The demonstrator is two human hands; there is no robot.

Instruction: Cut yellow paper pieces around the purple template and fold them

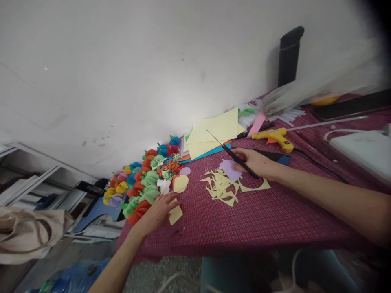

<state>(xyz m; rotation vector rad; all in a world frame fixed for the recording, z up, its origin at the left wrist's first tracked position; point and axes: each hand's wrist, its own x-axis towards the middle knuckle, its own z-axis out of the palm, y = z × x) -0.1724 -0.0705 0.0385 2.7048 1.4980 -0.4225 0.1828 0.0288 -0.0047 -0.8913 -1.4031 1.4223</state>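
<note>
My right hand (253,162) is closed on black-handled scissors (240,159), seen edge-on, with the thin metal tip pointing up and left. A lilac paper piece (231,170) is at its fingertips; whether they pinch it too is unclear. Below lie curled pale yellow paper scraps (221,185) and a yellow offcut with a round cutout (256,186). Fingers stretched, my left hand (159,211) reaches over a pale yellow paper piece (176,215) near the table's front left. Just beyond it are rounded yellow cutouts (181,184) and a small lilac cutout (185,171).
Colourful paper pumpkins (149,179) crowd the table's left edge. Yellow paper sheets (210,132) lie at the back. To the right are a yellow glue gun (276,137) with its cord, and a white device (363,152). A plaid cloth (198,228) covers the table.
</note>
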